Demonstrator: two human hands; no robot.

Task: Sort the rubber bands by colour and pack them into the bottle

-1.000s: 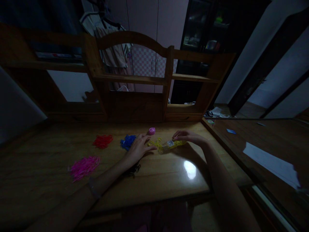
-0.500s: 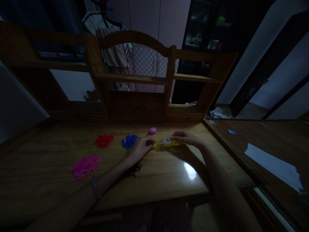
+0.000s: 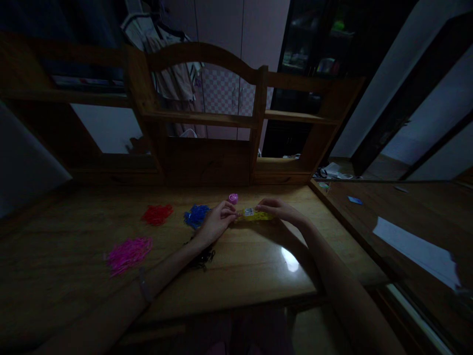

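Head view, dim room. Both my hands are out over the wooden desk [image 3: 240,276], meeting on a small clear bottle [image 3: 254,214] packed with yellow bands. It lies on its side at mid-desk, toward the far edge, just off the surface or resting on it, can't tell which.

Right hand [image 3: 283,211]: fingers curled narrow around the bottle's right end, holding it.

Left hand [image 3: 216,224]: thumb and fingertips pinched at the bottle's left end, at the mouth. Whether they grip the bottle itself or a band there is too dark to tell.

Pink cap [image 3: 233,198] sits on the desk just beyond the left fingertips, apart from the bottle.

Blue pile [image 3: 196,215] lies just left of the left hand. Red pile [image 3: 157,214] is further left, apart from the blue one. Pink pile [image 3: 128,248] is nearer and furthest left. Dark pile [image 3: 202,257] lies under my left wrist, partly hidden.

Glare spot on the desk near my right forearm. Wooden shelf unit [image 3: 207,118] stands along the far edge. White sheet [image 3: 417,251] lies on the side desk at right.
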